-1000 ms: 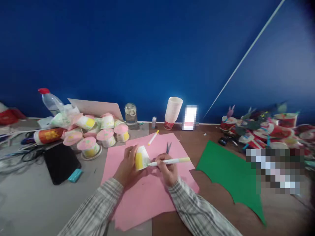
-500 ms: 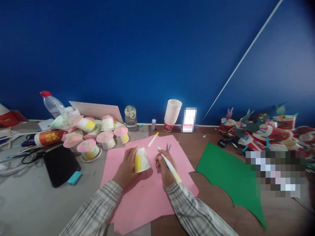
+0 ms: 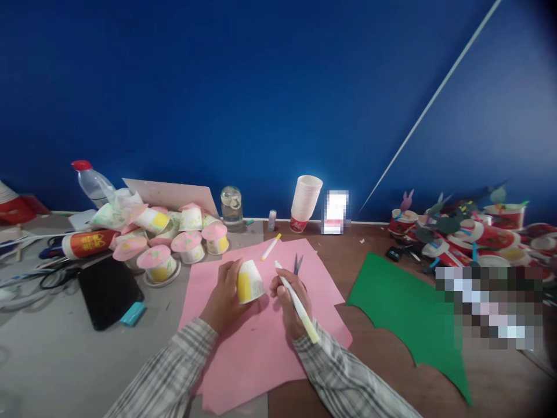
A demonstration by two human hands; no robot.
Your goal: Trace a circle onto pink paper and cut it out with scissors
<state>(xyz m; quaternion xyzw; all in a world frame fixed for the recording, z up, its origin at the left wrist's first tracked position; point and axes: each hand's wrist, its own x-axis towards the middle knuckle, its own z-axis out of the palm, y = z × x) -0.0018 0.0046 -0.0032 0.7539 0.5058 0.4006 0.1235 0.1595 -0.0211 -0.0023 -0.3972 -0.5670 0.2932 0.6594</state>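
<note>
My left hand (image 3: pixel 226 293) is wrapped round a small paper cup (image 3: pixel 249 281) with a yellow patch, holding it on its side over a pink paper sheet (image 3: pixel 256 342). My right hand (image 3: pixel 290 299) grips a white marker (image 3: pixel 296 302) with a pale yellow cap end. The marker's tip points up and away, just right of the cup and not touching it. A pair of scissors (image 3: pixel 297 264) lies on the pink sheet behind my right hand. A second marker (image 3: pixel 271 247) with a yellow cap rests at the sheet's far edge.
Several pink-topped decorated cups (image 3: pixel 174 241) are piled at the left, by a plastic bottle (image 3: pixel 91 183) and a black pouch (image 3: pixel 107 290). A stack of paper cups (image 3: pixel 307 200) and a glass jar (image 3: pixel 231 204) stand by the blue wall. Green paper (image 3: pixel 404 313) and red cup crafts (image 3: pixel 470 232) lie to the right.
My right hand turned the marker from lying sideways with its tip at the cup to pointing up and away from the cup. My left hand kept its hold on the cup.
</note>
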